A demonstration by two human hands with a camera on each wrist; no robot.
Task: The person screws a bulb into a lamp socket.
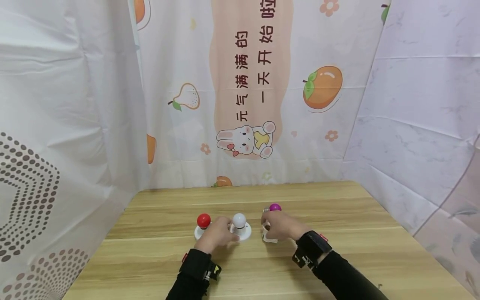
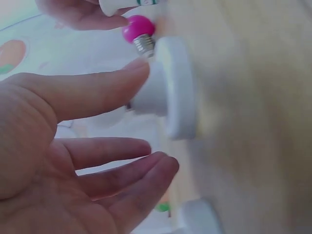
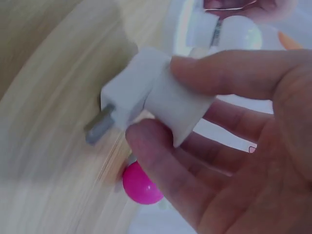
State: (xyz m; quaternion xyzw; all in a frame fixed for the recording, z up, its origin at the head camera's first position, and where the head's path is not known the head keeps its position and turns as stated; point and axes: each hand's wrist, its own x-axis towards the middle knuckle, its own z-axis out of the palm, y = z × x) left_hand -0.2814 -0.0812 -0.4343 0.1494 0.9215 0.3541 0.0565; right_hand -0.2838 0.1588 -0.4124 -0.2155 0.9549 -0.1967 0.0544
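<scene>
Hands work side by side near the front of the wooden tabletop (image 1: pixel 337 250), both wrists in black sleeves with dark straps. The right hand (image 1: pixel 279 227) has its thumb and fingers curled round a white plug-in socket (image 3: pixel 156 95), pinching it so that a metal prong juts out toward the wood; the piece is lifted slightly and tilted. Just beyond that hand lies a magenta bulb (image 1: pixel 275 207) with a silver screw base, resting on the tabletop close to the fingers.

The left hand (image 1: pixel 217 234) is spread, fingers nearly straight and relaxed, gripping nothing. From the wrist camera its forefinger tip touches the neck of a white round lamp base (image 2: pixel 178 87), which carries a white bulb (image 1: pixel 238 220) standing upright. Just to the left of it a red bulb (image 1: pixel 203 220) stands on a second white base, partly hidden behind the left hand.

Behind the tabletop hangs a pale curtain (image 1: pixel 243 91) printed with a rabbit, a pear, persimmons and Chinese characters.
</scene>
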